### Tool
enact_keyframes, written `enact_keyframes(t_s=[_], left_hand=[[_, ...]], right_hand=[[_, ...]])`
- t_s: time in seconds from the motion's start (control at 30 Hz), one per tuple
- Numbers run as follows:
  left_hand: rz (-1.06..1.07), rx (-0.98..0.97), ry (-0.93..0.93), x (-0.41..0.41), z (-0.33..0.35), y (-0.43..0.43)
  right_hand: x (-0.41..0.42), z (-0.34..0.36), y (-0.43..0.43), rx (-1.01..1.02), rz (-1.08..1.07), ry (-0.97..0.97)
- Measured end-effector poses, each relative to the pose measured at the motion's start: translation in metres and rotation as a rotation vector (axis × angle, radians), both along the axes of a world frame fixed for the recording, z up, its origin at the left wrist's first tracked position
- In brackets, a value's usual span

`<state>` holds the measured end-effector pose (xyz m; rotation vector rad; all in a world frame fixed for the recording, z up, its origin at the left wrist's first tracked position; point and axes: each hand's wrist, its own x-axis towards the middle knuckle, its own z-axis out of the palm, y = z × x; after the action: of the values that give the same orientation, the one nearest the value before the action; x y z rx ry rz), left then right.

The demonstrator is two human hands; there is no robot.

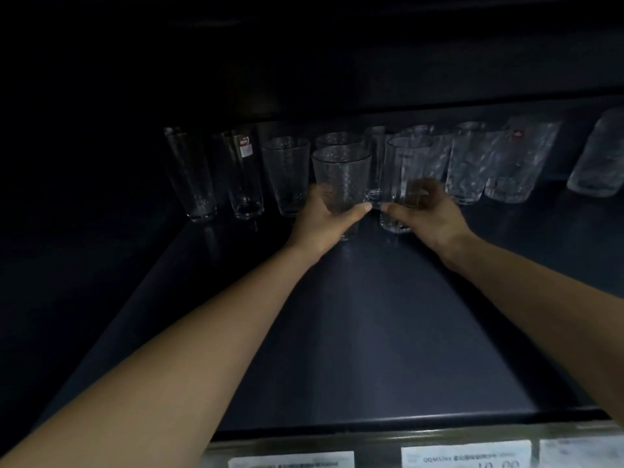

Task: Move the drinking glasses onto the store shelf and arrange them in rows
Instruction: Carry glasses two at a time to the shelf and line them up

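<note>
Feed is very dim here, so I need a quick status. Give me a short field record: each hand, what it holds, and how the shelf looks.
left hand: grips the dotted glass, upright
right hand: grips the textured glass, upright, beside the dotted one
bases on shelf: cannot tell, too dark
back row of glasses: upright along the rear, on both sides of the hands
stickered tall glass: in the row, towards the left end
price labels: on the shelf's front edge
</note>
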<state>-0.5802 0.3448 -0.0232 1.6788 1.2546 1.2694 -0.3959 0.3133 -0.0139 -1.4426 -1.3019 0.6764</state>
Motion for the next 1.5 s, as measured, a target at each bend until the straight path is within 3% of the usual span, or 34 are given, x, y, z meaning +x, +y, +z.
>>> enact_keyframes(t_s=[0.4, 0.7, 1.5], left_hand=[[-0.011, 0.025, 0.006, 0.0, -0.001, 0.003], [0.0, 0.048, 0.147, -0.001, -0.005, 0.005], [0.029, 0.036, 0.193, 0.001, -0.008, 0.009]], right_hand=[[0.001, -0.001, 0.001, 0.02, -0.013, 0.008], [0.002, -0.002, 0.002, 0.02, -0.025, 0.0], [0.006, -0.006, 0.009, 0.016, -0.021, 0.032]])
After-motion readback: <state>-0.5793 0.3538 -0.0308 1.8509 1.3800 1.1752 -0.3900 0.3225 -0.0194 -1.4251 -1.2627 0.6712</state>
